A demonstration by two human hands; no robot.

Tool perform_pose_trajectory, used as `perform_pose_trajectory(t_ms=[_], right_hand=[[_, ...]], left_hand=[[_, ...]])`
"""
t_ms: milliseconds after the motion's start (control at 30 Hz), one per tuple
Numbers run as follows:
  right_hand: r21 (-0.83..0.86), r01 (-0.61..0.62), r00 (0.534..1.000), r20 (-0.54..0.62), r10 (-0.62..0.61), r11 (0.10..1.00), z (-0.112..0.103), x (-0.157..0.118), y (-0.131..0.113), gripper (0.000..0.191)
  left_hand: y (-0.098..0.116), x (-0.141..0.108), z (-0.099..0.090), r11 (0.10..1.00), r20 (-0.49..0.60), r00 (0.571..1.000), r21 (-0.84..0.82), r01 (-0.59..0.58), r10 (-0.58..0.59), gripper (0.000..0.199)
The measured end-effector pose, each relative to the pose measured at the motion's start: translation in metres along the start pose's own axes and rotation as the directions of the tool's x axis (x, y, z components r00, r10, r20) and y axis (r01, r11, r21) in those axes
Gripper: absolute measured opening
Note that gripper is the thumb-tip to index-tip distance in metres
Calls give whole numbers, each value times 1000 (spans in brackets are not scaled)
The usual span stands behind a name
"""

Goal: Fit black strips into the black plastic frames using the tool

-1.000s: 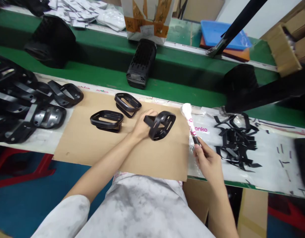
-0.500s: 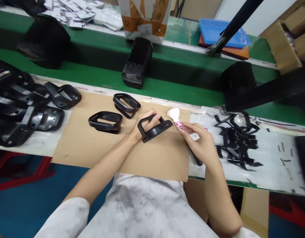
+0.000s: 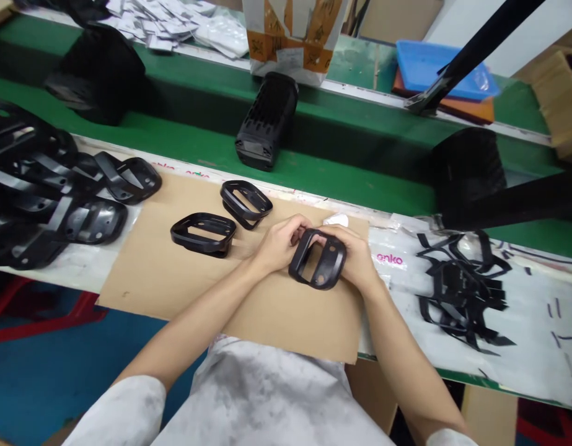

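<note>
Both of my hands hold one black plastic frame (image 3: 319,265) tilted up over the brown cardboard sheet (image 3: 174,279). My left hand (image 3: 280,243) grips its left side. My right hand (image 3: 355,257) wraps its right side, and a white tool tip (image 3: 336,219) sticks out behind the fingers. Two more black frames lie flat on the cardboard to the left, one (image 3: 202,233) nearer and one (image 3: 246,202) farther back.
A heap of black frames (image 3: 57,198) fills the bench's left end. Black plastic trimmings (image 3: 462,288) lie on white sheet at right. A black housing (image 3: 267,121) rests on the green conveyor (image 3: 341,179). Behind are a printed bag (image 3: 292,37) and blue tray (image 3: 434,65).
My right hand has brought the white tool in from the right and closed onto the frame. The frame has turned from edge-on to face up between both hands.
</note>
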State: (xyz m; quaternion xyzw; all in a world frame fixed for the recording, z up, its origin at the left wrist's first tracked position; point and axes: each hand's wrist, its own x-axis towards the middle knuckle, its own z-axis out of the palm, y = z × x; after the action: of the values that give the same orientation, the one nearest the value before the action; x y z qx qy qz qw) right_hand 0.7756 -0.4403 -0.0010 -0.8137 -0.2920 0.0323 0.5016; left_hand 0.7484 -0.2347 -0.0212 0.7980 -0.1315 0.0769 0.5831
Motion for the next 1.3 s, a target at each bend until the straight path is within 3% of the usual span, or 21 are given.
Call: perform_pose_trajectory(t_ms=[267,500,633,733,800,900,1000,1133,1300], right_hand=[[101,-156,985,-55,162,983,-1,0,2,18],[106,-248,963,-82,257,963,-3,0,-4,37],[192,-325,946,49,322,926,-3,-3,2,55],[254,-304,952,129,279,918,-4,-4,3,64],[261,-268,962,124,243,927,-6,-4,3,63],[275,-247,969,93,230,929,-6,-5,5,64],[332,-234,971,33,237,914,-4,-6,9,69],[365,-218,968,-40,250,905,-1,-5,8,61],[360,-241,965,-8,262,901,-1,-1,3,50]], left_hand=[[0,4,0,1000,37,999,5,-3,2,17],[2,4,0,997,-7,999,60,-45,45,26],[-1,1,-1,999,3,999,-18,-37,37,48],[0,2,1,980,-18,999,-194,32,-37,33],[4,4,3,935,13,989,-324,144,-148,28],[14,8,4,822,170,939,-455,343,-298,37],[20,9,3,692,310,884,-551,466,-349,47],[18,8,-4,567,342,877,-670,480,-338,52],[17,6,-12,490,355,887,-741,460,-295,51]])
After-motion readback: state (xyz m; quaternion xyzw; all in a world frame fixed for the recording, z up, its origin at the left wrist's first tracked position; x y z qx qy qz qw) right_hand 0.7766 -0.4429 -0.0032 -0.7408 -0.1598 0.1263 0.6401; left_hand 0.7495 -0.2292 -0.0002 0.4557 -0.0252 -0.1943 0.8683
